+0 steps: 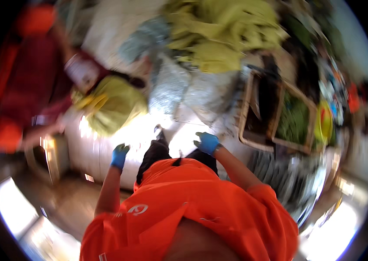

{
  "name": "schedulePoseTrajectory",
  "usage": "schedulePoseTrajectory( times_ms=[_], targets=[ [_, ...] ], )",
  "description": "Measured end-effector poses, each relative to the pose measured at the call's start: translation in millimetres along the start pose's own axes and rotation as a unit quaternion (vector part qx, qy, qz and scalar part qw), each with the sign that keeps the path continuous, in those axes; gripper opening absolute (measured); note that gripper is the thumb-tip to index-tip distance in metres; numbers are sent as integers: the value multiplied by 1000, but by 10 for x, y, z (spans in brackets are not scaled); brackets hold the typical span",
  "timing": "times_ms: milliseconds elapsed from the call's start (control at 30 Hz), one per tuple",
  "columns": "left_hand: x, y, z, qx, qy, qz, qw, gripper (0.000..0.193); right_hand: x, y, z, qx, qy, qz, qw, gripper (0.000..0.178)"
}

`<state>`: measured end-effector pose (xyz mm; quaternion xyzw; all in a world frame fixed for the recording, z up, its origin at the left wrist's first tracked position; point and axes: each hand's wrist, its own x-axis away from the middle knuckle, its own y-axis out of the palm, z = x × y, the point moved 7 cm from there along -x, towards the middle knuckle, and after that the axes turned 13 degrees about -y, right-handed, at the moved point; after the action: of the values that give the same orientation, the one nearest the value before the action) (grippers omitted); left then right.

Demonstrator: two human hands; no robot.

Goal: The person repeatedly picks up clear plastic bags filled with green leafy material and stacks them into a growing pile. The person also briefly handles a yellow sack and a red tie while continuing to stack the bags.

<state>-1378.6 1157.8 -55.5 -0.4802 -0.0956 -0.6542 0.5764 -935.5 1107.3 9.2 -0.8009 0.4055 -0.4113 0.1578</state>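
Note:
My left hand (119, 156), in a blue glove with darker fingertips, hangs in front of my left leg. It holds nothing, and its fingers look slightly apart. My right hand (207, 143), gloved the same way, is beside my right thigh, with its fingers apart and nothing in them. Ahead and to the left, a co-worker's gloved hand (82, 73) is at the top of a full yellow-green sack (119, 108). The sack is nearer to my left hand than to my right. Motion blurs much of the picture.
Ahead lies a heap of yellow-green sacks (223, 32), with clear plastic bags (169, 85) before it. To the right stand brown-rimmed crates (275, 130), one with green material inside. Grey stacked pieces (286, 178) sit behind them, near my right arm. A co-worker (32, 82) is at left.

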Motion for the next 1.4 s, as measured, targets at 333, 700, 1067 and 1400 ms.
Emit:
schedulePoseTrajectory(
  times_ms=[333, 700, 1067, 1400],
  targets=[
    [-524, -94, 908, -46, -166, -92, 981, 29, 1532, -906, 1684, -27, 234, 475, 848, 37],
    [-60, -49, 409, -59, -266, -100, 957, 24, 2866, -2004, 4101, -114, 487, 538, 679, 40],
    [1269, 162, 69, -162, -258, -83, 949, 22, 1980, -2098, 6587, 88, 425, 229, 871, 57],
    [1904, 608, 749, -128, -348, 19, 929, 35, 2344, -1942, 6760, -401, 462, 509, 605, 38]
  ],
)
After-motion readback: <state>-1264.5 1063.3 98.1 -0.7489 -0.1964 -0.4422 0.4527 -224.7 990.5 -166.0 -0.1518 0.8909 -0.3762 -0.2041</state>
